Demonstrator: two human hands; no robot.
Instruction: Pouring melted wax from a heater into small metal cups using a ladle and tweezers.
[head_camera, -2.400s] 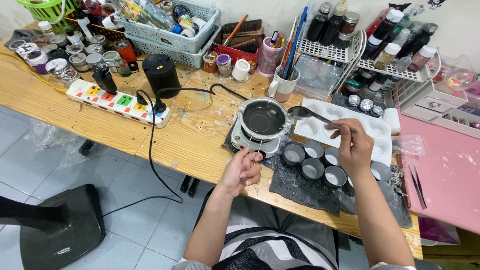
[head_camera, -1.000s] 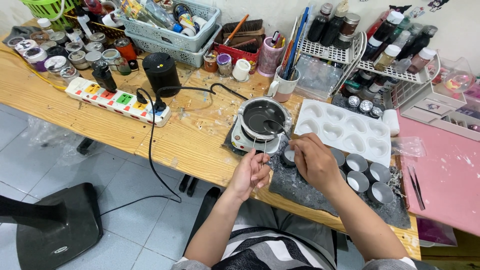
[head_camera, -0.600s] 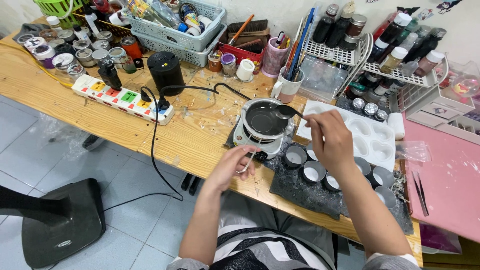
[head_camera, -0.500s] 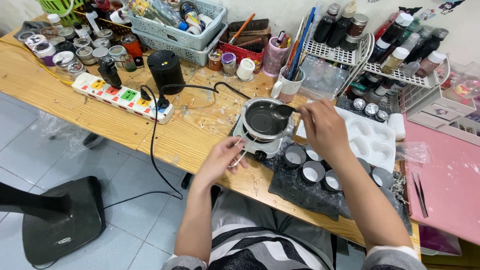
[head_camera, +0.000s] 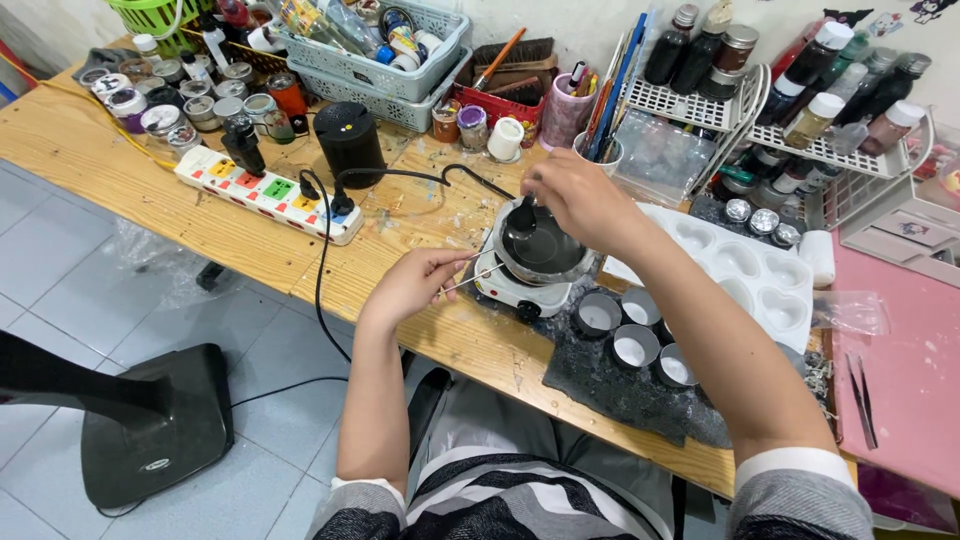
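Observation:
A small metal pot (head_camera: 545, 250) of dark liquid sits on a little white hot plate (head_camera: 520, 290) on the wooden table (head_camera: 250, 240). My left hand (head_camera: 415, 285) grips the pot's thin wire handle (head_camera: 470, 278), which now points left. My right hand (head_camera: 580, 200) reaches over the pot's far rim and holds a spoon (head_camera: 523, 218) whose bowl dips at the pot's left inner edge. Just right of the hot plate, several small round metal cups (head_camera: 635, 335) with white filling stand on a dark mat (head_camera: 620, 385).
A white heart-shaped mould tray (head_camera: 745, 270) lies right of the pot. A white power strip (head_camera: 270, 193) with a black cable, a black cylinder (head_camera: 348, 145), jars, baskets, brush cups and bottle racks crowd the back. A pink mat (head_camera: 900, 340) with tweezers is at the right.
My left hand swung the pot's handle from the front round to the left. My right hand moved the spoon from the cups over the pot to its far left rim.

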